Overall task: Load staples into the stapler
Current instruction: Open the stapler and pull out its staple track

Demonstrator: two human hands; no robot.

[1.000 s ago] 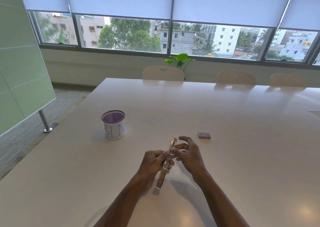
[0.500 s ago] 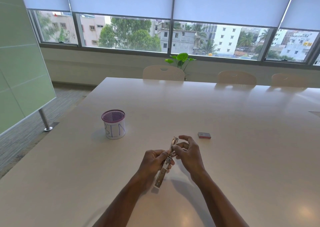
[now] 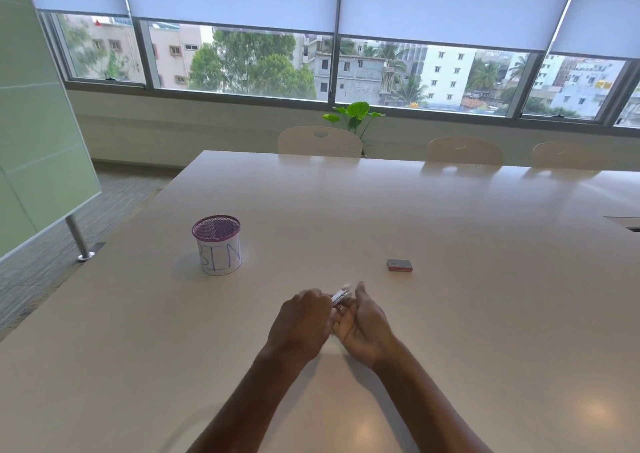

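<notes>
A small metal stapler (image 3: 341,296) shows only at its front tip, between my two hands at the near middle of the table. My left hand (image 3: 303,321) is closed over it from above and hides most of its body. My right hand (image 3: 363,328) lies palm up right beside it, fingers under the stapler, thumb raised. Whether the right hand grips the stapler is hidden. A small red staple box (image 3: 399,265) lies flat on the table, beyond and to the right of my hands.
A purple mesh cup (image 3: 216,244) with a paper label reading "BIN" stands to the far left of my hands. The long pale table (image 3: 450,314) has three chairs (image 3: 319,141) at its far edge. A frosted glass panel (image 3: 34,123) stands left, off the table.
The stapler was held out long and tilted, with my right fingers at its upper end. Now my left hand has rolled over it and my right hand has turned palm up underneath.
</notes>
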